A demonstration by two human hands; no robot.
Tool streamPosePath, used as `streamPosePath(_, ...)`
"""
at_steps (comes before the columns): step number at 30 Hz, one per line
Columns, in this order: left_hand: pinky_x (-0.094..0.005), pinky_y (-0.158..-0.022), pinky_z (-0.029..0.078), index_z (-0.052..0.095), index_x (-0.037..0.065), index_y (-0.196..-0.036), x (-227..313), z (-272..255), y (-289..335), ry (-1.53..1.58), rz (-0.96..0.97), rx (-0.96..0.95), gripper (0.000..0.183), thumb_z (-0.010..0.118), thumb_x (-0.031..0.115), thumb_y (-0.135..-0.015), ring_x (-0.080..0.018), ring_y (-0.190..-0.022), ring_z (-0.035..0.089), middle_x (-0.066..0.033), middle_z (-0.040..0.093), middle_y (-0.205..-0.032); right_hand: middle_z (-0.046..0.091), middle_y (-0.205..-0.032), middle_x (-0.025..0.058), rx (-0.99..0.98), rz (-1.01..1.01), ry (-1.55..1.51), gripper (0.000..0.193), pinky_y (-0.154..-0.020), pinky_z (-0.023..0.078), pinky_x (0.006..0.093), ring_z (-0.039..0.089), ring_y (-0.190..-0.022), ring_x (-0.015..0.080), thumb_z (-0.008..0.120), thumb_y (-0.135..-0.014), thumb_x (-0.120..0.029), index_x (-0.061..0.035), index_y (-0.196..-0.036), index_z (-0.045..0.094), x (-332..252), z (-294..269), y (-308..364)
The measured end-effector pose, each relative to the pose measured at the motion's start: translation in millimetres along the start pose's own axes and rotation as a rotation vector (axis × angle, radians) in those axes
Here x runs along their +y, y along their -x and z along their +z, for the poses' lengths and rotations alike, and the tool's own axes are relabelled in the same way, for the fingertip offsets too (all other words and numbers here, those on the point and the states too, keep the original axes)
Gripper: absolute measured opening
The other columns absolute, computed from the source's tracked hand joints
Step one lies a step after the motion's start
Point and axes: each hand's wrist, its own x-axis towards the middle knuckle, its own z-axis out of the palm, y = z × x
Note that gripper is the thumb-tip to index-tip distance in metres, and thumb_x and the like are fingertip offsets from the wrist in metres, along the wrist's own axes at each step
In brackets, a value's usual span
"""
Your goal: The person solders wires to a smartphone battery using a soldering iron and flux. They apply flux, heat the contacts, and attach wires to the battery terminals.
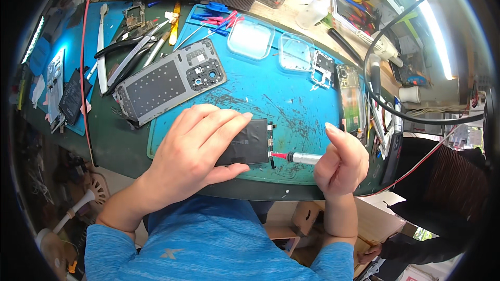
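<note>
My left hand [190, 151] lies over a black phone battery [250, 143], gripping it between the thumb along its near edge and the fingers along its far edge. The battery rests flat on the blue work mat [297, 106]. A narrow circuit strip [271, 140] runs along its right end. In the fingers of my right hand [341, 161] is a clear syringe [306, 158], held almost level. Its red tip meets or nearly meets the circuit strip; contact cannot be made out. Beyond my left hand lies a grey phone housing [172, 79] with camera openings.
Pliers [125, 62] and tweezers [102, 47] lie at the left. Clear plastic boxes [251, 37] stand at the back, with an opened phone [351, 99] at right. A black cable [416, 120] loops across the right side. Another person's hand [370, 255] shows lower right.
</note>
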Motion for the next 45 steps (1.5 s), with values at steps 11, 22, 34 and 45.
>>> streamPosePath(11, -0.0440, -0.097, 0.050, 0.061, -0.002, -0.134, -0.1, -0.8, 0.5, 0.012, -0.008, 0.004, 0.083, 0.091, 0.022, -0.060, -0.0331, -0.110, 0.060, -0.0138, 0.065, -0.124, 0.076, -0.097, 0.0136, -0.022, 0.007, 0.024, 0.036, -0.044, 0.038, 0.0276, 0.046, -0.047, 0.0140, 0.055, -0.078, 0.015, 0.0067, -0.112, 0.065, 0.2, 1.8, -0.3)
streamPosePath(22, -0.0442, -0.097, 0.050, 0.061, -0.002, -0.134, -0.6, -0.8, 0.7, 0.017, -0.013, 0.000, 0.084, 0.091, 0.023, -0.061, -0.0333, -0.109, 0.060, -0.0139, 0.065, -0.123, 0.076, -0.098, 0.0128, -0.008, 0.026, -0.002, 0.025, -0.046, 0.042, 0.0281, 0.048, -0.049, 0.0148, 0.056, -0.088, 0.007, 0.0066, -0.111, 0.065, 1.4, 3.5, 2.3)
streamPosePath(34, -0.0442, -0.097, 0.049, 0.060, -0.001, -0.135, -0.2, -0.8, 0.9, 0.013, -0.017, -0.001, 0.083, 0.091, 0.023, -0.062, -0.0336, -0.110, 0.060, -0.0139, 0.065, -0.124, 0.075, -0.096, 0.0109, -0.030, 0.004, -0.036, 0.024, -0.045, 0.040, 0.0283, 0.048, -0.049, 0.0140, 0.058, -0.091, 0.003, 0.0056, -0.113, 0.067, 2.6, 2.3, 0.4)
streamPosePath(45, -0.0443, -0.097, 0.050, 0.060, -0.001, -0.135, -0.4, -0.7, 0.6, 0.018, -0.016, 0.000, 0.083, 0.091, 0.023, -0.062, -0.0337, -0.110, 0.060, -0.0141, 0.065, -0.124, 0.075, -0.096, 0.0110, -0.032, 0.034, -0.021, 0.020, -0.045, 0.041, 0.0281, 0.049, -0.049, 0.0144, 0.058, -0.094, 0.001, 0.0052, -0.111, 0.067, 1.2, 1.5, 0.1)
